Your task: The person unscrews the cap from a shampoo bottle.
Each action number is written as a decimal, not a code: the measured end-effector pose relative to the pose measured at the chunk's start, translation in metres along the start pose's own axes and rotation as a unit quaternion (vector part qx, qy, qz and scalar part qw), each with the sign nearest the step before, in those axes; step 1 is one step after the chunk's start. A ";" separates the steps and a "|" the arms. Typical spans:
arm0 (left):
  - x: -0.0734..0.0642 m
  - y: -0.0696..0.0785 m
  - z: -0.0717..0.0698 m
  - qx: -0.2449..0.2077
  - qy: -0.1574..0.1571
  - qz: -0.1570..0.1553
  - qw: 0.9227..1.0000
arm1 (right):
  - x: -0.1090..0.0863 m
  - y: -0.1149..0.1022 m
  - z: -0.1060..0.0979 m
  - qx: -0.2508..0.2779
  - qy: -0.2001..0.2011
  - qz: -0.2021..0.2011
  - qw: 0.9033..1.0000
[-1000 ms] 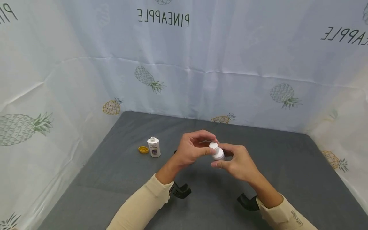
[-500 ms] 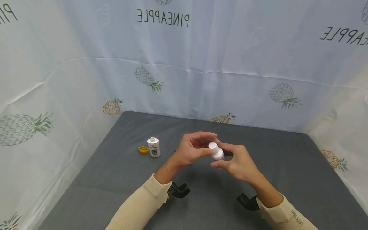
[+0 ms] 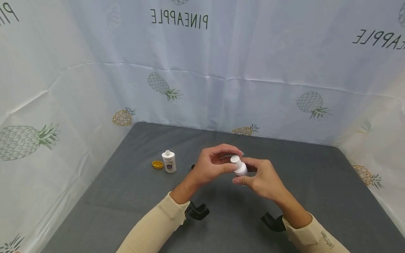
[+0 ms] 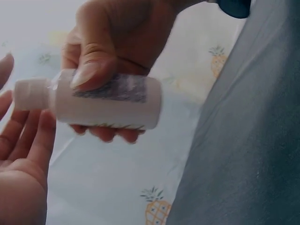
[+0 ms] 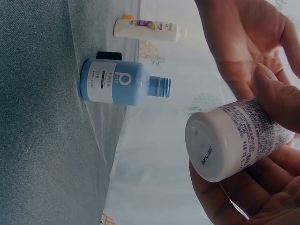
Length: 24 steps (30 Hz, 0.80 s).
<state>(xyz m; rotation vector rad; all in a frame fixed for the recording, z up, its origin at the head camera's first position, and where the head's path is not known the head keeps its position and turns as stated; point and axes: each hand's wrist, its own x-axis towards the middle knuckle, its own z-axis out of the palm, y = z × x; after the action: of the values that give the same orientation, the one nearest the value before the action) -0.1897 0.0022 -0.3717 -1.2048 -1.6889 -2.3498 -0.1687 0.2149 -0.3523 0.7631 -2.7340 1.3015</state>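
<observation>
A small white bottle [image 5: 239, 136] with a printed label is held clear of the table between both hands. My right hand [image 3: 264, 179] grips its body, with the thumb [image 4: 91, 72] across the label and the fingers beneath. Around the white cap [image 3: 235, 160] curl the fingers and thumb of my left hand [image 3: 212, 163]; the thumb overlaps the cap's near side. In the left wrist view the bottle lies sideways, its cap [image 4: 32, 94] towards my left fingers. The right wrist view shows the bottle's stamped base [image 5: 204, 145].
On the grey table [image 3: 133, 200] stands an uncapped white bottle [image 3: 169, 162] beside an upturned yellow cap [image 3: 157, 164]. An uncapped blue bottle [image 5: 117, 82] with a black cap [image 5: 108, 56] near it is mostly hidden by my left hand in the head view. A pineapple-print curtain [image 3: 202, 98] surrounds the table.
My left fingers have shifted slightly around the cap, the fingertips reaching further to the right. The bottle has tilted a little; the right hand has barely moved.
</observation>
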 end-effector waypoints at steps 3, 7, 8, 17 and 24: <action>0.001 0.002 -0.002 -0.002 -0.018 0.006 1.000 | 0.000 0.000 0.000 -0.003 0.000 0.002 1.000; 0.003 0.003 -0.004 0.034 -0.026 0.007 0.999 | -0.001 0.000 0.000 -0.008 -0.001 0.002 1.000; 0.003 0.003 -0.003 0.044 -0.022 0.005 0.999 | -0.001 0.000 0.000 -0.009 -0.001 0.000 1.000; 0.004 0.005 0.001 0.087 0.009 -0.017 0.996 | -0.001 0.000 -0.001 -0.004 -0.005 -0.005 1.000; 0.004 0.010 -0.002 0.087 -0.033 -0.022 0.995 | -0.002 0.001 -0.001 -0.003 -0.008 -0.005 1.000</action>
<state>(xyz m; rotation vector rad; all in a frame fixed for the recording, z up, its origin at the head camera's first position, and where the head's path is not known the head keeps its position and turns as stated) -0.1895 -0.0020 -0.3616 -1.2383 -1.9137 -2.1543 -0.1677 0.2171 -0.3524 0.7889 -2.7424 1.2910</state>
